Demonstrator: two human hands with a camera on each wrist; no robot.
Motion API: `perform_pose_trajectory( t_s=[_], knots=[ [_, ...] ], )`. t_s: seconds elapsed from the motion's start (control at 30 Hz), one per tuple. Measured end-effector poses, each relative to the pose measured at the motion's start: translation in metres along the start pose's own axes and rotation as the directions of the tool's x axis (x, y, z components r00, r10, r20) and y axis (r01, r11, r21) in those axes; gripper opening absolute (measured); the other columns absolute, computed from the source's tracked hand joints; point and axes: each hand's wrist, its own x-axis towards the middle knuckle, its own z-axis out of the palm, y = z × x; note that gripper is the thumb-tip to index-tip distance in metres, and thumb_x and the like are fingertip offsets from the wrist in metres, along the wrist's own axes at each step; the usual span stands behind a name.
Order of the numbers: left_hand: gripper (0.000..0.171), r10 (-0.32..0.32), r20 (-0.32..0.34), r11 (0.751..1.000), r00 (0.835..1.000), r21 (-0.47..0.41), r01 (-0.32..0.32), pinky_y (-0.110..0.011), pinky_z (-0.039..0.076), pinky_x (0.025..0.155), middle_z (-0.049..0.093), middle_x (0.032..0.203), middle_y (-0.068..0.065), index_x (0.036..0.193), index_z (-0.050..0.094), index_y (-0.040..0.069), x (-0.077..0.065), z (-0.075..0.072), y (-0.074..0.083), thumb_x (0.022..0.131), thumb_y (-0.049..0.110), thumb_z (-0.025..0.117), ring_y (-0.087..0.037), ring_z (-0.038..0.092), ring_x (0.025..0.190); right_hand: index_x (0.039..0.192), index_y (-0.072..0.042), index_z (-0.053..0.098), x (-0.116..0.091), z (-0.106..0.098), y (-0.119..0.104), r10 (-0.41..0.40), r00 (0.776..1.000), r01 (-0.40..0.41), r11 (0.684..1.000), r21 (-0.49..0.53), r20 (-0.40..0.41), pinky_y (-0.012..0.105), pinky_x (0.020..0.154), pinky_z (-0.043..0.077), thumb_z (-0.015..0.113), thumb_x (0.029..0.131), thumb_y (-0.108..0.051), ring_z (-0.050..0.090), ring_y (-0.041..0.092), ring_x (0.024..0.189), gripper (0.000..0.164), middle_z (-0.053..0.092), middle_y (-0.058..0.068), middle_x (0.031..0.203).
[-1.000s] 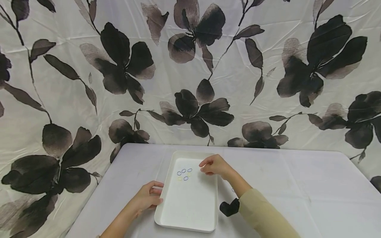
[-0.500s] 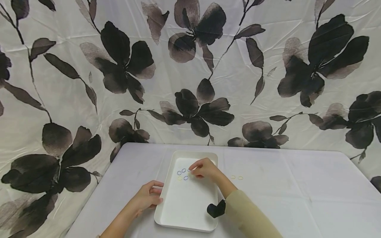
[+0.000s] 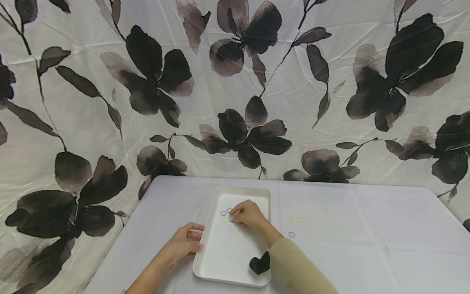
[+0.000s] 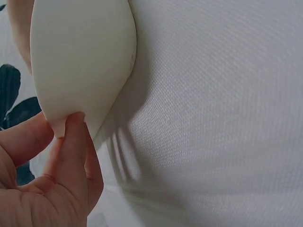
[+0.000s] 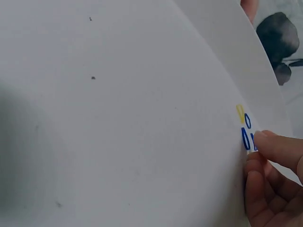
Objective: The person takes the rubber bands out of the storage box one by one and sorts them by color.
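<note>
A white rectangular tray (image 3: 235,249) lies on the table. My left hand (image 3: 183,244) pinches its left rim; in the left wrist view, the thumb and fingers (image 4: 73,142) clasp the tray wall. Inside the tray's far part are thin blue rings (image 3: 223,213) and a yellow ring (image 3: 224,220), like small rubber bands. My right hand (image 3: 249,214) reaches down among them with curled fingers. In the right wrist view, its thumb and index fingertip come close around a blue ring (image 5: 245,138) group; whether they pinch a ring is too small to tell.
Right of the tray, two yellow rings (image 3: 295,219) and one blue ring (image 3: 291,234) lie on the white tablecloth (image 3: 360,228). A black heart-shaped piece (image 3: 260,263) hangs by the right sleeve (image 3: 299,265). Floral cloth (image 3: 249,139) rises behind the table.
My right hand has moved left and nearer me inside the tray, down onto the rings, covering some. Its arm uncovered the rings on the table. The left hand keeps its hold.
</note>
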Motion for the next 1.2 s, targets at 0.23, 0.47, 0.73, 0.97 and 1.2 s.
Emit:
perform_pose_trajectory(
  t_s=[0.23, 0.47, 0.73, 0.97, 1.2],
  knots=[
    [0.052, -0.005, -0.011, 1.000, 1.000, 0.014, 0.006, -0.039, 0.055, 0.065, 0.054, 0.102, -0.020, 0.122, 0.046, -0.007, 0.000, 0.000, 0.000, 0.074, -0.016, 0.064, -0.025, 0.061, 0.080, 0.074, -0.008, 0.074, 0.000, 0.005, 0.000, -0.079, 0.995, 0.068, 0.984, -0.164, -0.058, 0.019, 0.047, 0.035, 0.077, 0.072, -0.007, 0.043, 0.008, 0.055, 0.004, 0.051, -0.005, 0.058],
    [0.051, 0.004, -0.018, 1.000, 1.000, 0.025, -0.004, -0.038, 0.055, 0.064, 0.054, 0.101, -0.019, 0.121, 0.047, -0.007, -0.001, 0.001, -0.001, 0.073, -0.016, 0.064, -0.024, 0.060, 0.080, 0.067, -0.009, 0.065, -0.002, 0.004, -0.003, -0.095, 0.995, 0.091, 0.966, -0.242, -0.004, 0.019, 0.049, 0.037, 0.076, 0.074, -0.008, 0.044, 0.009, 0.057, 0.013, 0.050, -0.005, 0.060],
    [0.050, -0.003, -0.033, 1.000, 0.999, 0.026, 0.003, -0.038, 0.055, 0.063, 0.054, 0.100, -0.018, 0.120, 0.048, -0.006, 0.000, 0.003, 0.002, 0.073, -0.017, 0.063, -0.023, 0.061, 0.079, 0.070, -0.008, 0.058, -0.003, 0.000, -0.007, -0.079, 0.994, 0.096, 0.960, -0.263, 0.074, 0.022, 0.055, 0.037, 0.065, 0.083, -0.006, 0.043, 0.011, 0.062, 0.015, 0.047, -0.003, 0.064],
    [0.050, 0.005, -0.036, 0.999, 0.999, 0.033, -0.004, -0.038, 0.055, 0.064, 0.054, 0.101, -0.019, 0.120, 0.048, -0.006, -0.002, 0.003, 0.003, 0.073, -0.016, 0.063, -0.024, 0.061, 0.079, 0.075, -0.007, 0.060, -0.001, -0.005, -0.001, -0.075, 0.990, 0.097, 0.976, -0.195, 0.116, 0.023, 0.059, 0.036, 0.063, 0.085, -0.007, 0.043, 0.011, 0.066, 0.010, 0.045, -0.004, 0.067],
    [0.051, 0.010, -0.032, 0.999, 0.999, 0.033, -0.008, -0.038, 0.055, 0.064, 0.054, 0.100, -0.019, 0.120, 0.048, -0.007, 0.000, 0.003, 0.002, 0.072, -0.017, 0.062, -0.023, 0.061, 0.078, 0.078, -0.005, 0.060, -0.002, -0.010, -0.003, -0.073, 0.986, 0.093, 0.987, -0.128, 0.150, 0.020, 0.056, 0.037, 0.063, 0.085, -0.007, 0.044, 0.010, 0.064, 0.008, 0.048, -0.003, 0.068]
  ],
)
